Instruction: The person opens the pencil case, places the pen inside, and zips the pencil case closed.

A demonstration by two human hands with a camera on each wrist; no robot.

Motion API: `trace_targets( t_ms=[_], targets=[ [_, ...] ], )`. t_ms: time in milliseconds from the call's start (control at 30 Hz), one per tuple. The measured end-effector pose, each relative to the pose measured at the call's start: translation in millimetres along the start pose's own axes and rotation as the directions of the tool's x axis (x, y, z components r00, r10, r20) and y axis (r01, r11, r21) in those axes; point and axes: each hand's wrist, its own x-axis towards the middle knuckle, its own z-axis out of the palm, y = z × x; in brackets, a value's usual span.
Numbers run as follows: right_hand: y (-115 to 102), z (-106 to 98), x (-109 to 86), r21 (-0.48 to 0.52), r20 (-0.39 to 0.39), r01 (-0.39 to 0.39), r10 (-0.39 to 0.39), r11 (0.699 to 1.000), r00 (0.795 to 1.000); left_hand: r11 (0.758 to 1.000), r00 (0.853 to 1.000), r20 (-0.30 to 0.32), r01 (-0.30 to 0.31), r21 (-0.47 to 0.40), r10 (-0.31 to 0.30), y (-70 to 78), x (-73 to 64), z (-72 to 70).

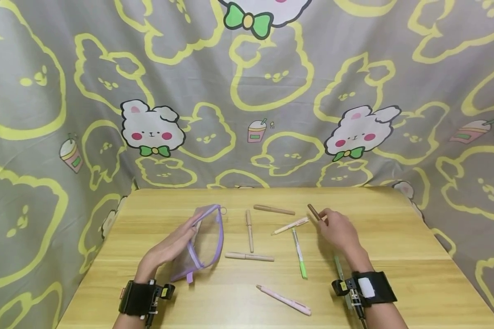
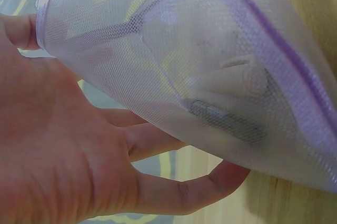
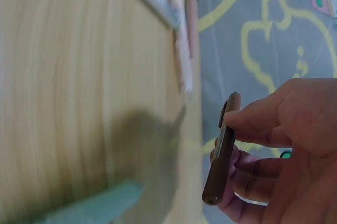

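Observation:
In the head view my left hand [image 1: 169, 246] holds a purple-edged mesh pencil pouch [image 1: 221, 244] at the left of the table, its zip side gaping to the right. Through the mesh in the left wrist view show a dark pen-like thing [image 2: 224, 121] and a pale rolled shape [image 2: 242, 79], both blurred. My right hand [image 1: 340, 230] pinches a dark brown pen [image 3: 220, 166] between thumb and fingers, raised above the table at the right. Close to that hand lies a cream pen [image 1: 290, 226].
Between the hands lie two tan pens [image 1: 249, 230] [image 1: 249, 257], a brown pen [image 1: 274, 209] and a white-and-green pen [image 1: 299, 253]. A pink pen [image 1: 284, 299] is nearer the front. Under the right wrist sits a dull green pen [image 3: 100, 205]. A patterned curtain [image 1: 247, 114] surrounds the table.

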Motion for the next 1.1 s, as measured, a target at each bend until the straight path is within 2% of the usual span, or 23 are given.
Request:
trace_targets(
  t_ms=[133, 267, 533, 600, 767, 967, 1100],
  targets=[
    [-12, 2, -2.8, 0.09, 0.02, 0.025, -0.026, 0.996, 0.999, 1.0, 1.0, 0.002, 0.008, -0.007, -0.008, -0.4, 0.1, 1.1],
    [-26, 4, -4.2, 0.124, 0.015, 0.045, -0.047, 0.991, 0.999, 1.0, 1.0, 0.011, 0.001, -0.003, -0.001, 0.1, 0.0, 1.2],
    [-50, 19, -6.2, 0.153, -0.009, 0.052, -0.051, 0.987, 0.999, 0.999, 0.999, 0.017, -0.032, 0.004, 0.032, -0.7, -1.4, 2.1],
    [-55, 23, -6.6, 0.163, -0.005, 0.052, -0.052, 0.985, 0.999, 0.999, 0.999, 0.018, -0.028, 0.017, 0.028, -0.7, -1.8, 2.5],
    [-64, 29, -5.6, 0.179, 0.006, 0.07, -0.072, 0.981, 0.997, 0.999, 1.0, 0.014, 0.028, 0.045, -0.028, 0.9, -0.6, 3.7],
    [-75, 43, -5.7, 0.18, 0.006, 0.069, -0.071, 0.981, 0.997, 0.999, 1.0, 0.02, 0.016, 0.039, -0.017, 1.5, 0.4, 4.2],
    [-86, 54, -7.5, 0.177, -0.002, 0.094, -0.095, 0.98, 0.995, 0.999, 1.0, 0.016, 0.019, 0.026, -0.02, 0.8, -1.9, 3.6]
  ],
)
